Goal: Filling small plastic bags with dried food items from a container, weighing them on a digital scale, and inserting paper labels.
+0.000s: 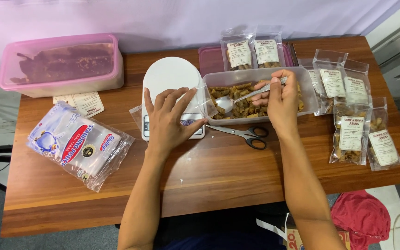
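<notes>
- Clear snack bags (358, 121) with white labels lie in a cluster at the right of the bench (209, 180); two more stand behind the tub (307, 88).
- A pack of pouches (78, 144), white with red and blue print, lies at the left, before a pink-lidded box (61, 65).
- Your left hand (168, 121) rests flat on the white scale (172, 78), fingers spread, holding down a clear bag (204, 99).
- Your right hand (281, 99) pinches a spoon (246, 97) over the snacks in the tub.
- Scissors (246, 134) lie just before the tub.

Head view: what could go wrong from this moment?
The clear pouch on the white scale lies flat under the left hand, so snacks off the spoon in the right hand may miss its mouth. The scissors lie open-bladed by the right wrist and could be knocked or nick it.
</notes>
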